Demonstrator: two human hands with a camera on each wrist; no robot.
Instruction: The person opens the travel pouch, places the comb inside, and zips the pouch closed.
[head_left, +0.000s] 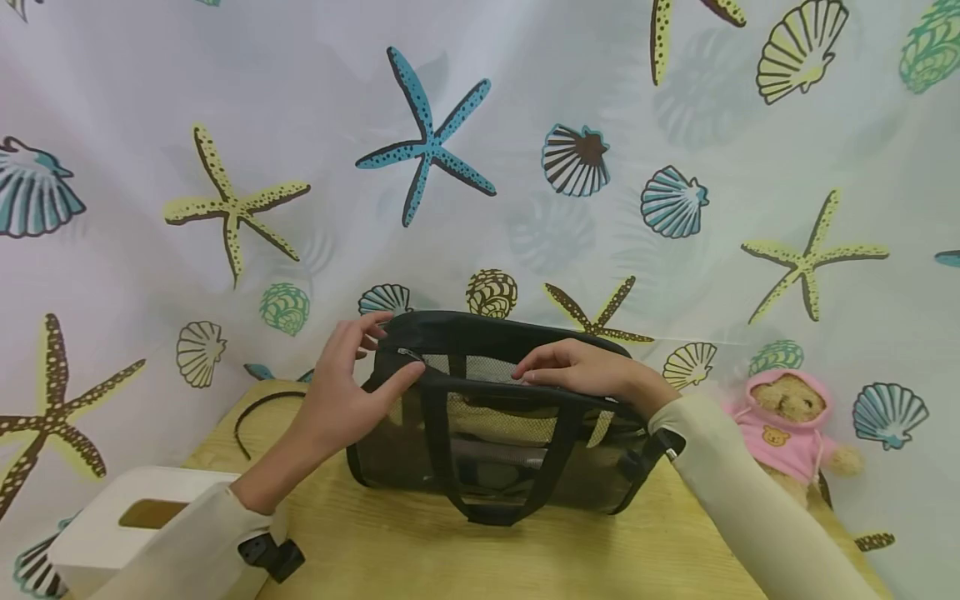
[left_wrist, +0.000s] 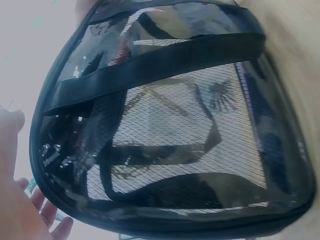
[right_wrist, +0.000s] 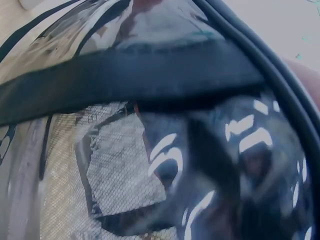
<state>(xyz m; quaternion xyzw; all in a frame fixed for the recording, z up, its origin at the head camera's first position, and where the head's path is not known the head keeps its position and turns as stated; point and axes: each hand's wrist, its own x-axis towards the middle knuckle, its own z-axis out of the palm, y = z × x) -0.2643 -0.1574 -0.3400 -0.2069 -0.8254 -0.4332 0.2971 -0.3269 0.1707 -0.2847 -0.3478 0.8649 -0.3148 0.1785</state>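
A black bag with clear panels and mesh stands on the table, its top unzipped and its front handle hanging down. My left hand is at the bag's left end, thumb at the front rim and fingers spread toward the back corner. A zipper pull lies near that thumb. Over the opening, my right hand rests at the front rim with fingertips toward the inside. The left wrist view shows left fingers beside the bag's edge. In the right wrist view the clear panel fills most of the picture.
A white box with an oval slot stands at the left front. Behind it a thin black band curves on the wooden table. A teddy bear in a pink hoodie sits at the right. A patterned curtain hangs behind.
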